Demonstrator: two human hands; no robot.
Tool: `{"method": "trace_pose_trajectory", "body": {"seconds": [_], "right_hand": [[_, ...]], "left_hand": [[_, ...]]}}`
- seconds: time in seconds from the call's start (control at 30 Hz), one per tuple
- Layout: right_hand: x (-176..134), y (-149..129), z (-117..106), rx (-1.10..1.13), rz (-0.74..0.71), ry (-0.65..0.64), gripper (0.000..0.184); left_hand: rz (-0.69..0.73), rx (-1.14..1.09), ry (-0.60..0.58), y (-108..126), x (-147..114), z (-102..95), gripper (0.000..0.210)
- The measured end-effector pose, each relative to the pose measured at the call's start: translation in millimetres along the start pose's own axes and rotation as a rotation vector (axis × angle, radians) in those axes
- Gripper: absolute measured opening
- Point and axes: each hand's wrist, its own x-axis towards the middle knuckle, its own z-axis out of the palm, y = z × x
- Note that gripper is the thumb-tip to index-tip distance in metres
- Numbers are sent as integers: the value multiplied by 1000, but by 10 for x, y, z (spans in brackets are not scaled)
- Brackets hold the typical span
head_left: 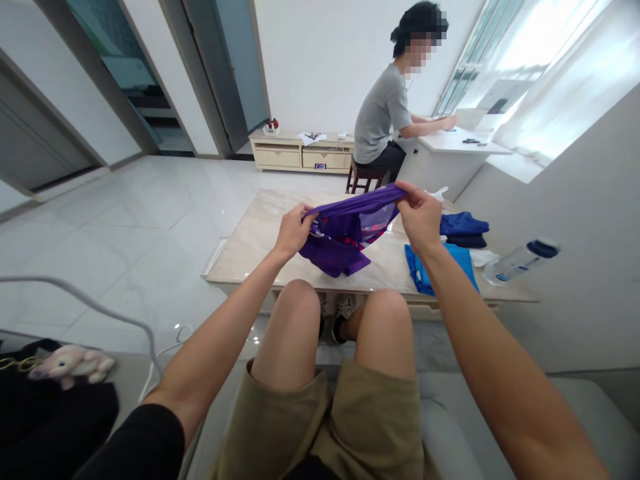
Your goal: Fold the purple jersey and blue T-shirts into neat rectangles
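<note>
A purple garment (340, 250) with red and white patterning is stretched between my two hands above the low table (245, 250). My left hand (295, 230) pinches one end of its upper edge. The opposite end is gripped by my right hand (419, 215), held a little higher. Between them the cloth sags open, and its lower folds hang at the tabletop; whether they touch it I cannot tell. Just beneath my right forearm lies a folded bright blue cloth (417, 270). Behind that is a stack of dark blue folded cloth (463, 227).
A clear bottle with a dark lid (520, 262) stands at the table's right end. Beyond the table, a person in grey (383, 110) sits on a stool (367, 177) at a white desk (450, 141). A plush toy (75, 363) lies at left, near a pale cable (100, 307).
</note>
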Motion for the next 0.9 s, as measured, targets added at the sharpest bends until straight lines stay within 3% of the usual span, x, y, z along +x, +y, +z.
{"method": "trace_pose_trajectory", "body": {"seconds": [0.07, 0.13, 0.27, 0.37, 0.5, 0.57, 0.67, 0.77, 0.83, 0.9], "right_hand": [[-58, -267, -172, -224, -116, -20, 42], [-153, -442, -294, -419, -131, -38, 35], [-293, -513, -392, -631, -116, -15, 18], [-256, -449, -376, -613, -150, 48, 13], [-134, -401, -286, -448, -67, 53, 18], [-128, -420, -258, -412, -76, 30, 22], [-240, -457, -279, -378, -106, -166, 31], [-438, -372, -352, -409, -71, -493, 35], [-547, -194, -390, -526, -25, -657, 30], [-588, 57, -405, -676, 27, -710, 15]], "left_hand": [[54, -15, 8, 158, -132, -108, 24], [46, 16, -27, 261, -271, -131, 34], [-62, 74, -92, 362, -513, -65, 40], [-53, 173, -174, 488, -628, -49, 30], [-15, 421, -207, 717, -650, -92, 67], [12, 428, -176, 764, -598, -144, 58], [71, 290, -231, 685, -475, -280, 32], [105, 105, -277, 476, -333, -464, 39], [71, 37, -198, 297, -230, -584, 44], [8, 11, -79, 90, -119, -689, 45]]}}
